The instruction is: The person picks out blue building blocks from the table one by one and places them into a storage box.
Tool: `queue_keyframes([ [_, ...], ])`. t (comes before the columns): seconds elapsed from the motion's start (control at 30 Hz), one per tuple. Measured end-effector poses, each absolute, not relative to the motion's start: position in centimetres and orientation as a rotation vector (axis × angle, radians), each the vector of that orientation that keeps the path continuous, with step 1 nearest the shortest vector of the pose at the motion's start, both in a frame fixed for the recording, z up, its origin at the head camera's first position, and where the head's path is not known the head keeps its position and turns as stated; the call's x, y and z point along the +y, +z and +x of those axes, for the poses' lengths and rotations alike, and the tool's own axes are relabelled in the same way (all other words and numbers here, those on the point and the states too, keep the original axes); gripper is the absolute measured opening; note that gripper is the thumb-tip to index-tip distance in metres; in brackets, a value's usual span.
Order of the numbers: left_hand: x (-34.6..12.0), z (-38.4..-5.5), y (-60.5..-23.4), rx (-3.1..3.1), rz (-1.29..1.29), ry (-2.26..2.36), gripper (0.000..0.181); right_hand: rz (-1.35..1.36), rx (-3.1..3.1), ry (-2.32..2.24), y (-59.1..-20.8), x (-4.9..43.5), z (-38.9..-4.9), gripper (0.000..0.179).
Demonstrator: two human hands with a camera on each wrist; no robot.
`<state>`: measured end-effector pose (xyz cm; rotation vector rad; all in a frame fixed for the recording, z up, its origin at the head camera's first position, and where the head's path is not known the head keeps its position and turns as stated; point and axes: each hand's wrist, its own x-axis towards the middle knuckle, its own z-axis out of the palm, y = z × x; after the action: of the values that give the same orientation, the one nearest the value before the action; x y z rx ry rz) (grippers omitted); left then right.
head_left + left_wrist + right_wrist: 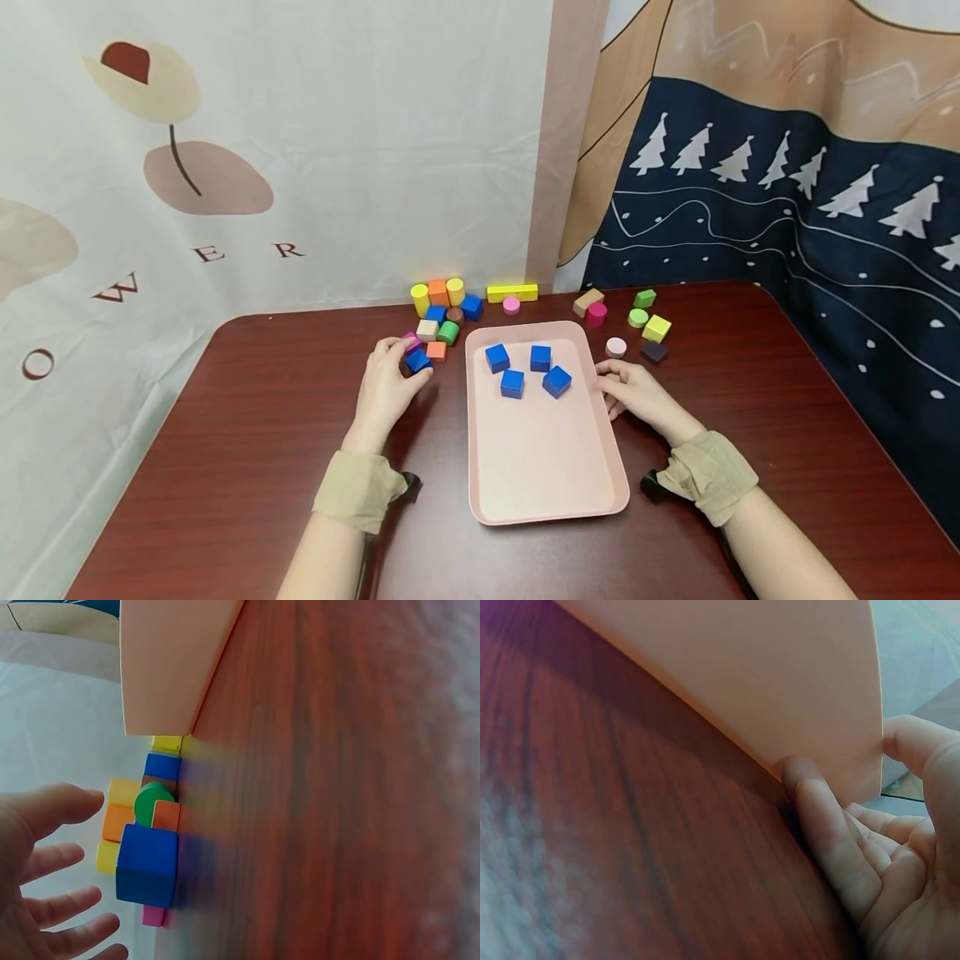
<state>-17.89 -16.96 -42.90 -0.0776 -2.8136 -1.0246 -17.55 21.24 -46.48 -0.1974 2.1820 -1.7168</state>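
My left hand (385, 390) reaches over a blue cube (417, 361) left of the tray. In the left wrist view its fingers are spread beside that cube (147, 864), with a gap between them and it. A magenta block (412, 341) lies just behind the cube, partly covered by the fingers. The pink tray (547, 467) holds several blue cubes (512, 383) in its far half. My right hand (643, 397) grips the tray's right edge. In the right wrist view the thumb is at the rim and a finger presses against the tray's outer wall (780, 690).
Behind the left hand is a cluster of blocks, including an orange block (437, 352) and a green cylinder (447, 332). A long yellow block (512, 293) lies behind the tray. Right of it are a yellow-green block (656, 328) and a black block (654, 352). Curtains hang behind the table.
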Motion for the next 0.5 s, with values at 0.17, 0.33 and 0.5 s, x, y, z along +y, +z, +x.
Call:
queue_keyframes([
  [0.17, -16.89, -18.28, -43.14, -2.855, -0.070, -1.051, 0.057, -0.193, 2.185, -1.717, -46.58, 21.26, -17.55, 0.044],
  [0.33, -16.96, -18.47, -43.38, -2.890, -0.073, -1.063, 0.057, -0.198, 2.190, -1.713, -46.56, 21.29, -17.49, 0.044],
  [0.5, -17.02, -18.68, -43.62, -2.893, -0.088, -1.062, 0.055, -0.203, 2.189, -1.713, -46.60, 21.33, -17.53, 0.044],
])
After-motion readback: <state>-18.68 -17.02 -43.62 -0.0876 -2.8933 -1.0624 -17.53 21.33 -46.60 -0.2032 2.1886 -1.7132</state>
